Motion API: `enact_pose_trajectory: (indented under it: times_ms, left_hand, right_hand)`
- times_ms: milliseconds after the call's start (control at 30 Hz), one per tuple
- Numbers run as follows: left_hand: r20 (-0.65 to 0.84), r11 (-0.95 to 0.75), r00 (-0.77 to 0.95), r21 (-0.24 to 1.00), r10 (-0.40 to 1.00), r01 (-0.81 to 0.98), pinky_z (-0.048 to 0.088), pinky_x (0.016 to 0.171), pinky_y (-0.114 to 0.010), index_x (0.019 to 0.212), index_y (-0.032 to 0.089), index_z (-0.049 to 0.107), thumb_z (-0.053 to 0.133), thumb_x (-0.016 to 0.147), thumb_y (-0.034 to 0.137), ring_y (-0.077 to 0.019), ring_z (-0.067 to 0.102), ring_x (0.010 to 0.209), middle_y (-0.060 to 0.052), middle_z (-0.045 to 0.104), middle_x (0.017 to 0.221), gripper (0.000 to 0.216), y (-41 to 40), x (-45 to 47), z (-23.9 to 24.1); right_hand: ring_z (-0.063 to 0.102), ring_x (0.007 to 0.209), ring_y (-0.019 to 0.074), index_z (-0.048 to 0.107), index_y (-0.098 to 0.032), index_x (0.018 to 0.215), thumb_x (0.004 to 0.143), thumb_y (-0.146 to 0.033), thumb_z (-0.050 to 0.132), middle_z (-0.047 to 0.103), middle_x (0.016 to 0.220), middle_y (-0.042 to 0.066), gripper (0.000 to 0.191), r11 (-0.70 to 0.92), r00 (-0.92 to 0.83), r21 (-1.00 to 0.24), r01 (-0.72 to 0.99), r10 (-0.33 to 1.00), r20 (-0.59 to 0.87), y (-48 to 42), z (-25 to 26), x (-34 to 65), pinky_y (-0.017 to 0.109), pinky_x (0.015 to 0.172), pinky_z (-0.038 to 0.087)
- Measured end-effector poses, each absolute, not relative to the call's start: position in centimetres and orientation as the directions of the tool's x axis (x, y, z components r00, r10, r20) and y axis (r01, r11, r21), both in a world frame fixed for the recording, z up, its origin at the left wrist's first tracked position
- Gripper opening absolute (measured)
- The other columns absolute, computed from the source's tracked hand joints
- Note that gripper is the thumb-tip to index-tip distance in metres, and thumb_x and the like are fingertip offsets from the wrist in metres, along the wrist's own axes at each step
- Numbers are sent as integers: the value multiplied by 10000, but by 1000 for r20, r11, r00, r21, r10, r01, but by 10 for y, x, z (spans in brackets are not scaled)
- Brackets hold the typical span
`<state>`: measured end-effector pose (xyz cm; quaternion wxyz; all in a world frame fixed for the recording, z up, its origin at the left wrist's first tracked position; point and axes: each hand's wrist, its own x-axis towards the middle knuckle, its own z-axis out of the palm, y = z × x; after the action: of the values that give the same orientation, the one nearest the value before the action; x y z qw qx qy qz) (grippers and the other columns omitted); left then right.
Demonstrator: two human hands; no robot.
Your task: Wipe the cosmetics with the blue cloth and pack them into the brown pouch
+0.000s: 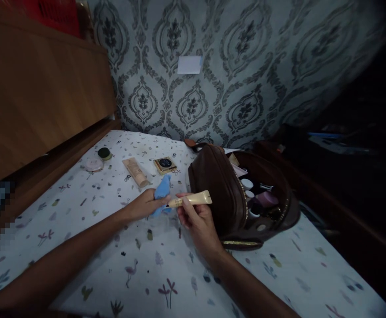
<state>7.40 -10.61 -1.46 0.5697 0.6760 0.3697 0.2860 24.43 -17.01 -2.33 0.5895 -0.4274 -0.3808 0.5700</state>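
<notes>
At the left side of an open brown bag (217, 181), the right hand (200, 221) has its grip clamped on a pale gold tube (196, 198); the left hand's (147, 202) grip pinches a blue cloth (163, 187) at the tube's dark end. Wiping well probably calls for light holding, no squeezing, and turning the tube within the cloth.

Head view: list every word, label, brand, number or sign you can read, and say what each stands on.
No text can be read for certain.
Pale gold tube in the right hand: small dark marks, too blurred to read.
Beige tube: faint marks, too blurred.
Gold square case: marks on its dark round centre, too small.
White panel: no lettering visible.
</notes>
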Motion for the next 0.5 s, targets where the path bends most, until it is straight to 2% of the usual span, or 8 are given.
enact_pose_trajectory:
  times_ms: [167, 367, 500]
  left_hand:
    - [-114, 103, 451, 993, 885, 49, 313, 388, -187, 671, 177, 499, 645, 741, 711, -73, 421, 424, 43, 476, 531, 559, -104, 77, -21]
    - [-219, 272, 466, 961, 857, -50, 241, 302, -175, 816, 179, 523, 674, 722, 704, -85, 442, 344, 19, 555, 538, 554, -97, 73, -20]
    - [-170, 277, 538, 953, 826, -124, 367, 366, -185, 1011, 137, 614, 819, 633, 589, -119, 583, 480, -16, 637, 675, 624, -96, 67, -14]
  right_hand:
    - [501, 502, 93, 654, -179, 992, 743, -571, 754, 602, 638, -21, 475, 24, 2, -941, -338, 1000, 24, -171, -22, 244, 202, 436, 333]
    - [540, 575, 114, 659, -194, 1042, 792, -505, 733, 625, 688, -9, 406, 115, -8, -944, -309, 992, 124, -170, -23, 245, 210, 450, 378]
    - [560, 606, 113, 673, -201, 1029, 798, -473, 737, 640, 738, -5, 362, 136, 53, -932, -337, 991, 126, -169, -23, 245, 207, 461, 389]
